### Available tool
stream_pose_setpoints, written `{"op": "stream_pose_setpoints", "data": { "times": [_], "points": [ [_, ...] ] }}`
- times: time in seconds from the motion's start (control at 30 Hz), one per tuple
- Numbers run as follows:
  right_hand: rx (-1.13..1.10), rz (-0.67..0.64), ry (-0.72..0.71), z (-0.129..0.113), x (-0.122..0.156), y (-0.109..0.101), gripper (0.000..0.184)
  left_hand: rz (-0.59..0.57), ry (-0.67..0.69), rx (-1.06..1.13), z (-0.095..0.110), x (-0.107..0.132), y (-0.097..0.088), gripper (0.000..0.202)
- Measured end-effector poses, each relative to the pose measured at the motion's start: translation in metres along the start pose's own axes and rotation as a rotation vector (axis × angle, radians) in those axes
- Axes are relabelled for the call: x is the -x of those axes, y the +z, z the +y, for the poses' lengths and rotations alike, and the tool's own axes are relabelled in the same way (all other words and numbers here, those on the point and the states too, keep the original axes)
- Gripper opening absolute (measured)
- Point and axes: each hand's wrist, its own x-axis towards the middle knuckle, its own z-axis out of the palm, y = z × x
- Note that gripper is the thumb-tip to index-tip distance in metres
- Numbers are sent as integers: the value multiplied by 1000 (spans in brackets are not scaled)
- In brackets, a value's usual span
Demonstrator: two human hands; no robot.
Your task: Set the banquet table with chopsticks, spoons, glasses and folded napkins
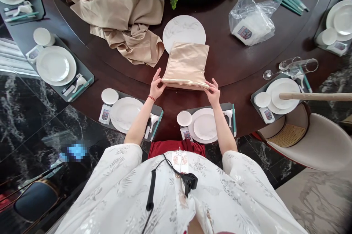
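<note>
On the dark round wooden table — folded champagne satin napkin; left hand and right hand fingers pinched on its near corners.

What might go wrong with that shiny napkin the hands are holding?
The folded napkin looks slippery; held only at its near corners by the left hand and right hand, its layers might slide apart. Pushed forward, it could nudge the white plate that its far edge overlaps.
</note>
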Motion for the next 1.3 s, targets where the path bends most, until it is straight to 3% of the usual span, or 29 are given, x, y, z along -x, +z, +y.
{"op": "stream_pose_setpoints", "data": {
  "times": [0.1,0.2,0.37,0.47,0.57,0.63,0.73,0.8,0.83,0.97,1.03,1.13,1.3],
  "points": [
    [6,73,55,8,1,13,26,-40,-59,56,-2,-1,3,28],
    [-52,120,187,27,7,34,34,-3,-169,91,-16,12,20,21],
    [-69,164,353,58,17,60,49,136,-314,54,-42,32,50,14],
    [-68,223,413,68,20,63,55,244,-412,80,-51,37,62,14],
    [-141,266,511,73,22,57,56,404,-524,122,-54,41,66,27],
    [-240,189,594,73,24,47,53,324,-647,200,-55,44,61,33],
    [-338,-38,691,67,23,28,46,8,-802,306,-54,45,43,31],
    [-296,-122,633,57,21,15,44,-111,-760,277,-49,42,28,29],
    [-250,-130,546,50,19,10,44,-120,-670,234,-45,39,21,29],
    [-40,-84,78,19,7,-1,38,-107,-81,1,-20,17,-1,23],
    [15,-63,-37,11,4,1,36,-121,79,-70,-8,9,-5,17],
    [44,19,-35,16,7,14,38,-116,62,-40,-3,9,-2,7],
    [-2,100,181,37,21,50,46,73,-224,106,-30,31,21,15]
  ]
}}
